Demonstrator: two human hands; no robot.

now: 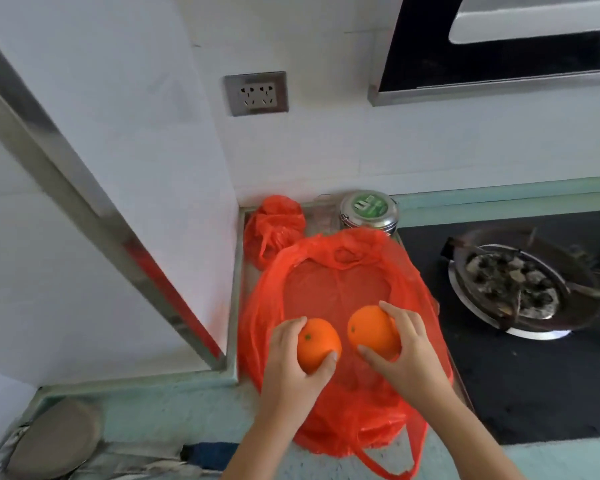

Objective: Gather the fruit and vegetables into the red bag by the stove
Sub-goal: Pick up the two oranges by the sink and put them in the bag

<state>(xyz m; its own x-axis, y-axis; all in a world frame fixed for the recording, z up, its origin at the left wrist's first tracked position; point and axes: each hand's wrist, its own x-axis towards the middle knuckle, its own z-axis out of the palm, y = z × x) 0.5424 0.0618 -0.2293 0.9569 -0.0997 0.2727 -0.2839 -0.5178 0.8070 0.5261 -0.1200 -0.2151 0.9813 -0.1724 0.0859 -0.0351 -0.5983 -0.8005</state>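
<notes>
A wide-open red plastic bag (329,285) lies on the counter just left of the stove. My left hand (291,368) grips one orange (316,342) over the bag's mouth, near its left side. My right hand (406,351) grips a second orange (371,329) beside it, also above the opening. The two oranges hang side by side, a small gap apart. The inside of the bag that I can see holds nothing else.
A second, crumpled red bag (274,226) sits in the back corner. A steel tin with a green lid (368,211) stands behind the open bag. A black stove (534,382) with a pan of dark food (520,289) lies to the right. A wall socket (257,93) is above.
</notes>
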